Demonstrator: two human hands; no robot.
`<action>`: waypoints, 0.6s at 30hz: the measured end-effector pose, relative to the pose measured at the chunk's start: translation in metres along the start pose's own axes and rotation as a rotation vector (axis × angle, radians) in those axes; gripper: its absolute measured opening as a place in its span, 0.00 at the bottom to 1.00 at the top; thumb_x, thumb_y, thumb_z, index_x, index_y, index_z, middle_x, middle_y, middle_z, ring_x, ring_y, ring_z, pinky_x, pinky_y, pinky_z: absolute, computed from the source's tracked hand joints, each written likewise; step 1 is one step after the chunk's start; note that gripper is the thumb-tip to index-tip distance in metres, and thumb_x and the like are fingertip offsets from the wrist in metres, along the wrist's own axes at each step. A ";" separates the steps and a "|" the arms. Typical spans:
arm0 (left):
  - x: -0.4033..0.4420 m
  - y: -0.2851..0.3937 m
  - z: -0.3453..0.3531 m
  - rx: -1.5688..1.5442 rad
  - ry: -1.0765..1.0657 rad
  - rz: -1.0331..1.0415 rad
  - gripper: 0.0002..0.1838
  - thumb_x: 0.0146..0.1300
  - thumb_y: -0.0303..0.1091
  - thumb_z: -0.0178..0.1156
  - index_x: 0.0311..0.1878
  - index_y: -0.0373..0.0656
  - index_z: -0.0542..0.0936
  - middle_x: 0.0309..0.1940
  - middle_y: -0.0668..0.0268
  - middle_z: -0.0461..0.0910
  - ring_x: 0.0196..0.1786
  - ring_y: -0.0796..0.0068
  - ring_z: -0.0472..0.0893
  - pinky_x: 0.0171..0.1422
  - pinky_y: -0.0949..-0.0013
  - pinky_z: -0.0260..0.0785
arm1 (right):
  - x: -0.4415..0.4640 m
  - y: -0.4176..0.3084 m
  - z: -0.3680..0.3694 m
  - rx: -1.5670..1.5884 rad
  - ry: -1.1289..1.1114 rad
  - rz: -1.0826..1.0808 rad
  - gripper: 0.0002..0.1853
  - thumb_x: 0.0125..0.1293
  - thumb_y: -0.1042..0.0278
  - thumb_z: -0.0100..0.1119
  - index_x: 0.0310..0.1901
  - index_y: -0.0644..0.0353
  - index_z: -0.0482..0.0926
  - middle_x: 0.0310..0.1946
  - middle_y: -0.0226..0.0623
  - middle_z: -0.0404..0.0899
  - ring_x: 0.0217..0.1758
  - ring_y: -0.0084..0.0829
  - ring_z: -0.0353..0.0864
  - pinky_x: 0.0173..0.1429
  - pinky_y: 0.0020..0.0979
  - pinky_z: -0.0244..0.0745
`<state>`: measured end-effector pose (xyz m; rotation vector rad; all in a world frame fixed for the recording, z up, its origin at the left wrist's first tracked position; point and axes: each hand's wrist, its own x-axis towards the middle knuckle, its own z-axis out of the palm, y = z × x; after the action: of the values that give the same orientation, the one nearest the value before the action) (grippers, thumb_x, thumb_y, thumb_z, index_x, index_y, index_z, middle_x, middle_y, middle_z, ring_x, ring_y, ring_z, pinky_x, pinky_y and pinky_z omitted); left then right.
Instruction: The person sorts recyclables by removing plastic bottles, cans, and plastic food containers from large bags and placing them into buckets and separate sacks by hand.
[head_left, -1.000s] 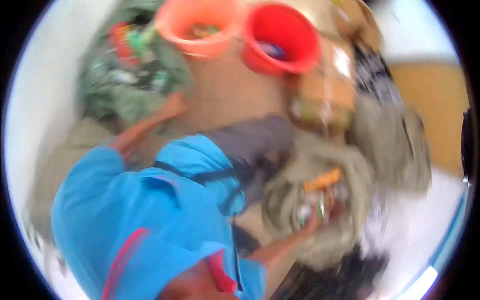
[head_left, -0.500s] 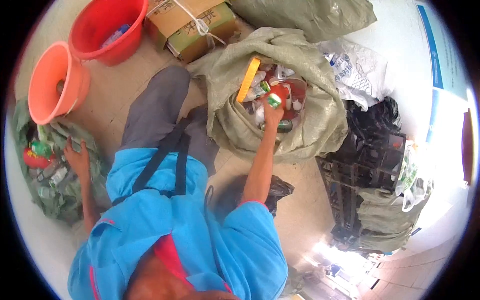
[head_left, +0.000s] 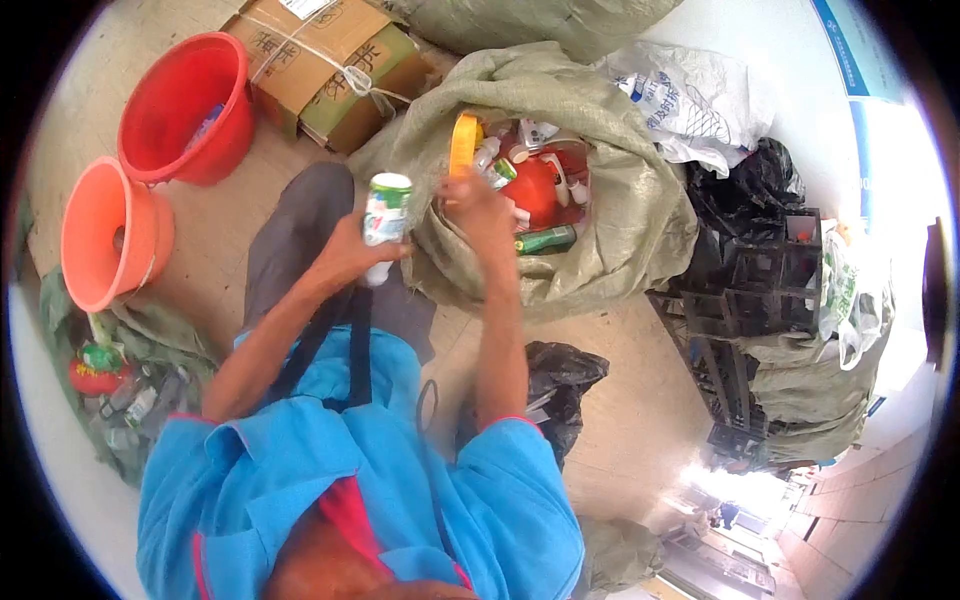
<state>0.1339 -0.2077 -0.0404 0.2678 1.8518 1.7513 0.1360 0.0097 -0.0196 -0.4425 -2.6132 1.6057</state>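
Observation:
My left hand [head_left: 345, 250] is wrapped round a green and white container [head_left: 387, 209], held upright above my knee. A white piece shows just below it. My right hand [head_left: 480, 208] has its fingers drawn together at the left rim of the open woven sack [head_left: 620, 235], touching or close to the lower end of a yellow-orange object [head_left: 463, 145]. Whether it grips that object is hidden by the fingers. Inside the sack are a red item [head_left: 532, 190], a dark green can [head_left: 546, 240] and several white bottles.
At the upper left stand a red basin [head_left: 190, 110], an orange bucket [head_left: 110, 235] and a tied cardboard bundle [head_left: 325, 60]. A green sack [head_left: 165, 340] of bottles lies at the left. Black crates [head_left: 765, 280] and a black bag [head_left: 570, 385] are on the right.
My left hand has moved from the green sack to the middle and now holds the container. My right hand has moved left from the sack's contents to its rim. The view has shifted slightly.

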 end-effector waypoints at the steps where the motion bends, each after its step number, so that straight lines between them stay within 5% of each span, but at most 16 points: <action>1: -0.005 -0.004 -0.003 -0.126 0.013 -0.023 0.22 0.48 0.31 0.69 0.47 0.36 0.75 0.36 0.63 0.80 0.37 0.75 0.79 0.44 0.69 0.73 | 0.017 0.016 -0.019 0.019 0.106 0.054 0.32 0.54 0.50 0.67 0.51 0.70 0.75 0.39 0.47 0.80 0.45 0.40 0.79 0.51 0.35 0.72; 2: -0.010 -0.006 -0.004 -0.254 0.026 -0.052 0.20 0.48 0.31 0.69 0.44 0.37 0.75 0.33 0.64 0.80 0.34 0.75 0.80 0.41 0.70 0.73 | 0.029 0.032 -0.030 0.056 0.346 0.041 0.31 0.54 0.46 0.66 0.48 0.69 0.77 0.37 0.50 0.81 0.44 0.43 0.81 0.50 0.37 0.73; 4: -0.010 -0.004 -0.005 -0.282 0.055 -0.093 0.19 0.49 0.32 0.70 0.43 0.38 0.75 0.30 0.64 0.79 0.31 0.75 0.79 0.38 0.70 0.73 | 0.066 0.088 -0.040 -0.470 0.557 0.105 0.34 0.50 0.39 0.66 0.42 0.70 0.80 0.35 0.55 0.81 0.44 0.50 0.81 0.48 0.43 0.74; 8: -0.007 -0.005 -0.003 -0.286 0.028 -0.120 0.19 0.51 0.34 0.69 0.43 0.38 0.75 0.30 0.64 0.79 0.31 0.75 0.79 0.36 0.70 0.72 | 0.099 0.121 -0.014 -0.525 0.338 0.249 0.37 0.47 0.36 0.67 0.37 0.73 0.79 0.35 0.60 0.80 0.42 0.56 0.80 0.46 0.48 0.74; 11: -0.007 -0.009 -0.003 -0.289 0.044 -0.142 0.19 0.52 0.34 0.69 0.44 0.37 0.74 0.32 0.63 0.79 0.32 0.75 0.79 0.38 0.70 0.73 | 0.096 0.107 -0.005 -0.224 0.389 0.218 0.35 0.49 0.39 0.67 0.33 0.74 0.78 0.32 0.55 0.81 0.37 0.48 0.82 0.43 0.45 0.74; 14: 0.000 -0.016 -0.007 -0.390 -0.026 -0.172 0.20 0.53 0.34 0.68 0.46 0.37 0.75 0.34 0.62 0.80 0.34 0.75 0.80 0.39 0.71 0.73 | 0.085 0.101 -0.029 -0.409 0.449 0.353 0.30 0.50 0.45 0.69 0.37 0.72 0.79 0.33 0.50 0.82 0.36 0.41 0.81 0.41 0.42 0.74; 16: 0.010 -0.019 -0.006 -0.425 -0.040 -0.164 0.20 0.53 0.34 0.68 0.47 0.37 0.75 0.35 0.63 0.80 0.35 0.75 0.80 0.41 0.70 0.73 | 0.068 0.090 -0.044 -0.201 0.808 -0.076 0.25 0.53 0.52 0.70 0.40 0.69 0.80 0.35 0.45 0.82 0.35 0.38 0.79 0.41 0.41 0.74; 18: 0.005 -0.014 -0.004 -0.458 -0.042 -0.181 0.20 0.53 0.34 0.68 0.48 0.37 0.76 0.36 0.63 0.80 0.36 0.75 0.80 0.42 0.70 0.73 | 0.042 0.049 -0.061 -0.123 0.908 -0.207 0.18 0.58 0.60 0.67 0.41 0.68 0.80 0.35 0.41 0.81 0.35 0.33 0.77 0.42 0.37 0.74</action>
<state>0.1306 -0.2101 -0.0554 -0.0414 1.3478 1.9590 0.1177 0.0943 -0.0397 -0.6762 -1.9637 0.8658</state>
